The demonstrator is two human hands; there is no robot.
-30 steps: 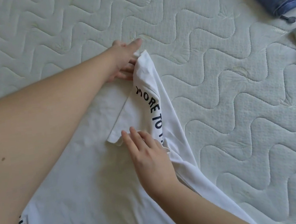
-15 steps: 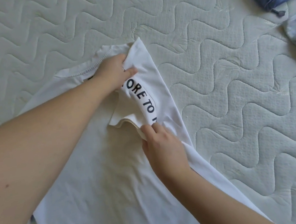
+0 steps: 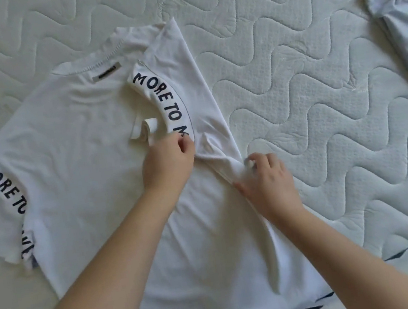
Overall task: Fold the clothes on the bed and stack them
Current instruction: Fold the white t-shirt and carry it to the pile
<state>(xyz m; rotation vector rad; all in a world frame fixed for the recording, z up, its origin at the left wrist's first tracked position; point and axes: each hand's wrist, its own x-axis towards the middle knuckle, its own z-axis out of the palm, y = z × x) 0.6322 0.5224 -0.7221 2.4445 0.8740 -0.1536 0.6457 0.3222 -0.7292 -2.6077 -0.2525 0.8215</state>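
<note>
Head view: both hands (fingers curled) on white T-shirt point(image 3: 78, 152), left hand point(image 3: 168, 163), right hand point(image 3: 268, 181).

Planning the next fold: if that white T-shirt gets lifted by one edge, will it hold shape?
Probably not. The white T-shirt wrinkles under the left hand, so it looks floppy. It seems thin and light. The right hand bunches its side easily.

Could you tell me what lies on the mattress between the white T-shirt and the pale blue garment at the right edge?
Nothing: in the head view only bare quilted mattress separates the white T-shirt from the pale blue garment.
</note>
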